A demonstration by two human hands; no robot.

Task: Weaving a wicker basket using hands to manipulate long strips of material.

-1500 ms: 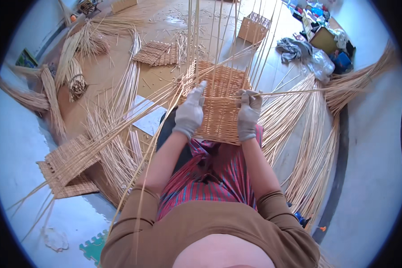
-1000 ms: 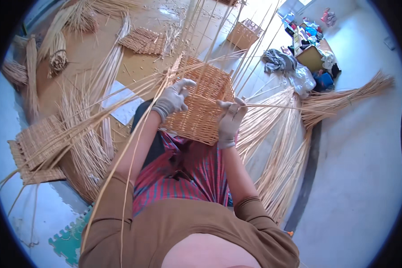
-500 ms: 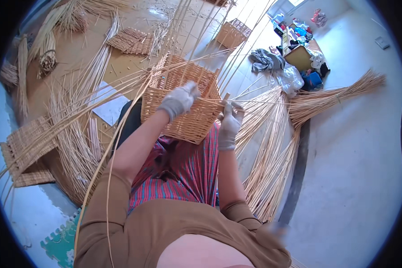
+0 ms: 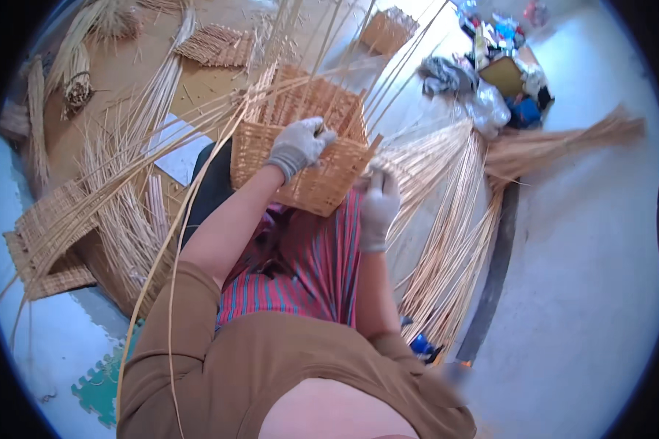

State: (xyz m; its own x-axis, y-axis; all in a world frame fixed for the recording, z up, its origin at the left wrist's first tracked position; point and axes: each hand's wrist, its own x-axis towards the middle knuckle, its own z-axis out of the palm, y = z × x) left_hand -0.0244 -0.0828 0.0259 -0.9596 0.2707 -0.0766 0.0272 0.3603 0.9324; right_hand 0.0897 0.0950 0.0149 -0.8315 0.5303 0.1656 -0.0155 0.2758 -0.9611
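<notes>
A square, partly woven wicker basket [image 4: 300,179] rests tilted on my lap, over a striped red and blue cloth [image 4: 311,274]. Long upright stakes [image 4: 328,33] rise from its far walls. My left hand [image 4: 300,146], in a pale knit glove, is closed at the top of the near wall, its fingers curled around the rim. Beside the near right corner, just below a short corner post [image 4: 373,144], my right hand [image 4: 379,208] is gloved too, fingers bent together. Whether a strand lies in them is blurred.
Loose wicker strands [image 4: 124,219] spread at the left, some crossing my left arm. Woven panels [image 4: 216,47] and bundled strands [image 4: 77,91] lie farther off. On the right are long strand bundles [image 4: 447,241], a plastic bag [image 4: 487,110] and grey cloth [image 4: 447,77]. Another basket [image 4: 388,31] stands beyond.
My right hand has dropped slightly, away from the corner post. My left hand has shifted a little up and right along the rim. The basket has tipped and risen slightly in view.
</notes>
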